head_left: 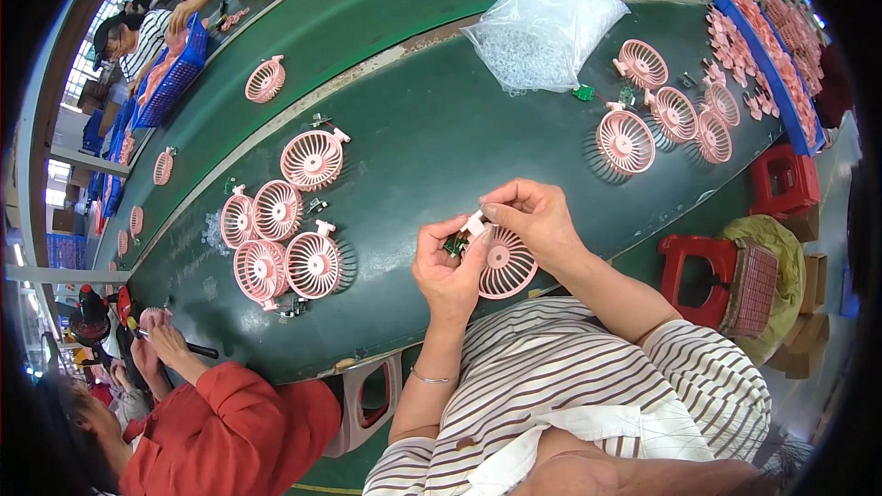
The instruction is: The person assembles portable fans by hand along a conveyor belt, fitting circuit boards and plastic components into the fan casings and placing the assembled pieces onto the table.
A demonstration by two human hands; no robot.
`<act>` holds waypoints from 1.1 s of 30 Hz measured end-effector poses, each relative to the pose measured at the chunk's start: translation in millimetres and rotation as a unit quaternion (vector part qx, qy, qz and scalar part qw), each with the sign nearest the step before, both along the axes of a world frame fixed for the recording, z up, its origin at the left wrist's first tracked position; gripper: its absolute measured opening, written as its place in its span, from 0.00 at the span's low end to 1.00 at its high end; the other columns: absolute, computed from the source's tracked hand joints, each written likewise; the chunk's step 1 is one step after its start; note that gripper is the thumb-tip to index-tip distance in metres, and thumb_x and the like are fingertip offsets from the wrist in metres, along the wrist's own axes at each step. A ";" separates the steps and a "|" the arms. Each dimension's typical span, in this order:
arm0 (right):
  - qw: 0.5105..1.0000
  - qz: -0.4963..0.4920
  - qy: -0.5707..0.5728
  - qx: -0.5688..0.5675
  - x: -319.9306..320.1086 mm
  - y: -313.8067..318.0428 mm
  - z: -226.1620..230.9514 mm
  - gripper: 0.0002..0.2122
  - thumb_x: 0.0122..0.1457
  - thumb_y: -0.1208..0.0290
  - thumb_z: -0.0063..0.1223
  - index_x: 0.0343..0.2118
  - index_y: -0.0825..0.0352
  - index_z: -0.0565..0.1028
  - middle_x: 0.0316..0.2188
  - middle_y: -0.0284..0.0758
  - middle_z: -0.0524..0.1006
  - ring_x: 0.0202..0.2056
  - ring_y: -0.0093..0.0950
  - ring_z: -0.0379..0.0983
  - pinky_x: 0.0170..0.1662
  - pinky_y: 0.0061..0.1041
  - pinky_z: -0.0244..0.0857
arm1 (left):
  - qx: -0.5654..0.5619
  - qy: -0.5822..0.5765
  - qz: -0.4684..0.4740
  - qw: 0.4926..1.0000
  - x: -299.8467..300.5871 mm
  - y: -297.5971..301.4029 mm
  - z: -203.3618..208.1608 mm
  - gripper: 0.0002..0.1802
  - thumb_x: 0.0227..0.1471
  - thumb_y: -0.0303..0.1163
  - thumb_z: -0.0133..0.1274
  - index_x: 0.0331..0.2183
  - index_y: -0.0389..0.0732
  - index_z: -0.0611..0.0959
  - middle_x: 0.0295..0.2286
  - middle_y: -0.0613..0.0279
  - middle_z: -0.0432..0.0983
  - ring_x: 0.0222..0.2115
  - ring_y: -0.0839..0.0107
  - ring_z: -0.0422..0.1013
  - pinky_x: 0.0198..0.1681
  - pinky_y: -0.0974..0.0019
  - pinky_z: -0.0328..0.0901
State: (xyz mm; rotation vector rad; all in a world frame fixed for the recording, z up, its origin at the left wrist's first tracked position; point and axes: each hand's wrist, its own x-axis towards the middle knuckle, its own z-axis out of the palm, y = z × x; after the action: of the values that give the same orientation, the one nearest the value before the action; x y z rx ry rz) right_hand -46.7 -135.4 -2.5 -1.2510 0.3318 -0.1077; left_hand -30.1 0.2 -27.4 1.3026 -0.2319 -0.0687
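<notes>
Close to my body, just over the green bench, is a round pink slatted fan cover with its pale neck toward the left. My left hand is closed on that neck, and a small green circuit board shows between its fingers. With thumb and forefinger, my right hand pinches the upper end of the neck. Whether a smaller part is also in that pinch is hidden by the fingertips.
Several pink fan covers with small boards lie left; more lie right. A clear bag of small transparent parts sits behind. A blue bin stands far right. At left, a red-sleeved co-worker works beside a green conveyor.
</notes>
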 end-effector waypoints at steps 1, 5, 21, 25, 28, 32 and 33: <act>1.000 0.001 0.006 -0.002 0.1 0.1 0.7 0.04 0.53 0.81 0.54 0.32 0.73 0.75 0.28 0.34 0.77 0.29 0.18 0.72 0.33 0.16 0.68 | 0.003 -0.010 0.002 1.000 0.1 0.0 -0.5 0.16 0.42 0.16 0.59 0.36 0.31 0.73 0.36 0.54 0.73 0.36 0.73 0.72 0.40 0.72 0.68; 1.000 0.022 0.010 -0.012 -0.8 -1.4 -3.1 0.05 0.53 0.81 0.54 0.33 0.74 0.76 0.29 0.34 0.76 0.30 0.18 0.72 0.34 0.17 0.68 | 0.024 -0.008 0.013 1.000 0.3 0.1 -0.1 0.16 0.42 0.16 0.59 0.36 0.31 0.73 0.36 0.54 0.73 0.36 0.73 0.71 0.40 0.72 0.68; 0.991 0.133 -0.024 0.010 -5.2 -4.5 -1.0 0.10 0.57 0.79 0.49 0.40 0.75 0.75 0.41 0.37 0.72 0.40 0.23 0.71 0.43 0.20 0.67 | 0.105 -0.099 0.093 0.985 3.0 1.6 -1.1 0.21 0.39 0.19 0.62 0.39 0.34 0.76 0.36 0.56 0.70 0.34 0.73 0.70 0.37 0.72 0.67; 0.980 0.122 -0.107 -0.116 -8.6 -3.8 -4.7 0.12 0.55 0.78 0.51 0.43 0.72 0.75 0.43 0.42 0.72 0.41 0.25 0.72 0.45 0.22 0.66 | 0.189 -0.125 0.100 0.969 3.6 4.6 2.4 0.21 0.38 0.20 0.62 0.40 0.37 0.80 0.36 0.57 0.70 0.35 0.70 0.70 0.38 0.71 0.67; 0.983 0.138 -0.069 -0.097 -9.9 -4.8 -0.8 0.13 0.54 0.79 0.51 0.44 0.73 0.74 0.45 0.43 0.72 0.44 0.27 0.70 0.47 0.23 0.65 | 0.167 -0.119 0.091 0.975 2.9 4.9 5.7 0.18 0.39 0.20 0.62 0.37 0.36 0.82 0.36 0.57 0.70 0.36 0.69 0.69 0.39 0.71 0.66; 0.974 0.141 -0.138 -0.114 -10.6 -5.8 -3.4 0.13 0.54 0.78 0.52 0.44 0.73 0.74 0.44 0.43 0.72 0.46 0.28 0.69 0.49 0.24 0.64 | 0.165 -0.123 0.077 0.976 4.4 5.5 5.8 0.17 0.38 0.19 0.61 0.37 0.36 0.82 0.36 0.57 0.71 0.37 0.68 0.69 0.40 0.69 0.66; 0.974 0.138 -0.137 -0.113 -10.2 -7.1 -4.4 0.13 0.54 0.78 0.52 0.44 0.73 0.74 0.44 0.43 0.72 0.46 0.28 0.69 0.49 0.24 0.64 | 0.166 -0.122 0.074 0.976 4.5 5.6 5.9 0.17 0.38 0.19 0.61 0.37 0.36 0.82 0.36 0.57 0.71 0.37 0.68 0.69 0.40 0.69 0.66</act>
State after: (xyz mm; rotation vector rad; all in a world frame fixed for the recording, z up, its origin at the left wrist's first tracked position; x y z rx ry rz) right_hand -56.9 -142.5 -6.9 -1.4744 -0.0985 -0.0784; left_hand -25.5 5.8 -21.5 1.6587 -0.3419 0.1882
